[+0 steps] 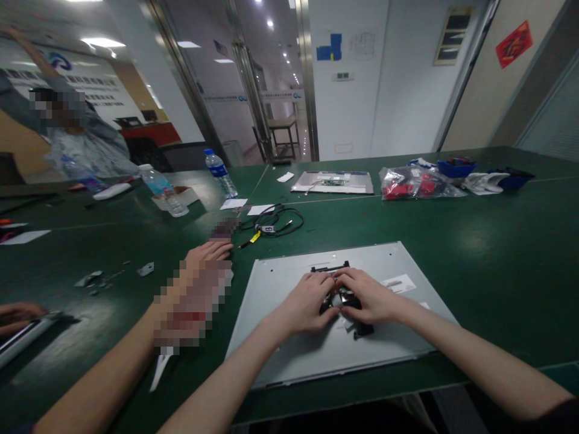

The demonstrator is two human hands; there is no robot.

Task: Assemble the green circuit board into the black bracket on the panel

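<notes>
A flat light-grey panel (271,286), which looks like the back of a display, lies on the green table in front of me. Near its middle, my left hand (312,298) and my right hand (368,296) curl their fingers around a shiny black part (347,297). Both thumbs are at its near side, and the fingers hide much of it. Above my fingertips a black strip (330,266) runs across the panel. Just below my right hand a black bracket piece (363,331) shows. A white label (398,284) is on the panel's right side.
Another person's hand (210,252) rests left of the panel, by blurred-out items. Beyond are a coiled black cable (271,228), water bottles (221,173), a second panel (332,182), and a plastic bag with red items (418,184). Small metal parts (145,269) lie left.
</notes>
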